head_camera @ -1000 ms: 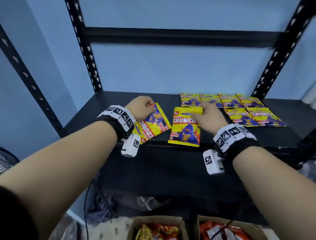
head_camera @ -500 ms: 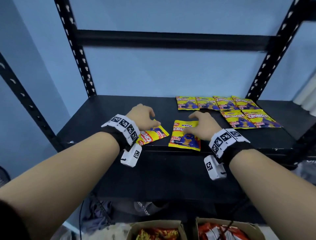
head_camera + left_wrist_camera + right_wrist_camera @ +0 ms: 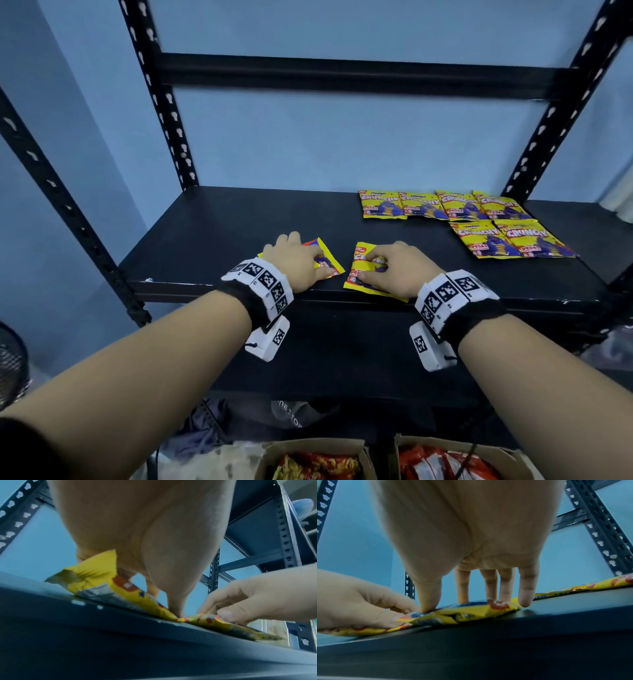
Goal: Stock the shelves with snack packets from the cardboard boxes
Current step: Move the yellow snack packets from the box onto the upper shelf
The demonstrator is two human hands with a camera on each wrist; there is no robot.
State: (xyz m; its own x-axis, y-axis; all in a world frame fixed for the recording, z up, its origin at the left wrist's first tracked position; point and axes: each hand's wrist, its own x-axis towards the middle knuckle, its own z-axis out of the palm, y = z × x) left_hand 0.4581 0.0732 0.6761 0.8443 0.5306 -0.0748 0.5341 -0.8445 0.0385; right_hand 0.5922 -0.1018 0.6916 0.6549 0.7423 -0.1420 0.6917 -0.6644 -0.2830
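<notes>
Two yellow snack packets lie near the front edge of the black shelf [image 3: 212,240]. My left hand [image 3: 308,265] grips the left packet [image 3: 328,255]. In the left wrist view its thumb [image 3: 176,605] presses the near corner while the far end of that packet [image 3: 96,572] bends up toward the fingers. My right hand [image 3: 383,270] rests on the right packet [image 3: 359,274]. Its fingertips [image 3: 491,596] and thumb press down on this packet [image 3: 471,611], and the little finger touches the bare shelf. The two packets almost touch at their corners.
Several more yellow packets [image 3: 462,209] lie in two rows at the shelf's back right. Black perforated posts [image 3: 161,102] stand at the corners, with a crossbar above. Two open cardboard boxes [image 3: 315,455] [image 3: 455,459] of red packets sit on the floor below.
The left packet, held up at an angle before, now lies low on the shelf by the front edge. My right hand has slid back over its packet and covers most of it.
</notes>
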